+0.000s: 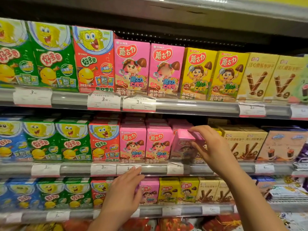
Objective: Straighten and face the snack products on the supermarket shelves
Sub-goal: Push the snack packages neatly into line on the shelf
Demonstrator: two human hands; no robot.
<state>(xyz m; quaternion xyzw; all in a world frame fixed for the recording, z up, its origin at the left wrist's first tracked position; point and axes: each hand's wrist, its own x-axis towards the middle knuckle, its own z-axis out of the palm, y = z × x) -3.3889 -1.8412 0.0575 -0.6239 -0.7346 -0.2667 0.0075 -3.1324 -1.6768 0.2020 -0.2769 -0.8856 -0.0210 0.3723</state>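
Snack boxes fill three shelves in the head view. My right hand [210,147] grips a pink mushroom-biscuit box [183,144] on the middle shelf; the box is tilted and turned out of line, just right of two upright pink boxes [145,144]. My left hand [124,192] hovers lower, in front of the bottom shelf's pink box [150,190], fingers loosely together and holding nothing. The middle shelf rail [155,169] with price tags runs just above that hand.
The top shelf carries green and red cartoon boxes [53,55], pink and yellow mushroom boxes [198,72] and beige stick-biscuit boxes [258,75]. Beige stick boxes [243,142] stand right of my right hand. Blue and green boxes [41,140] fill the left side.
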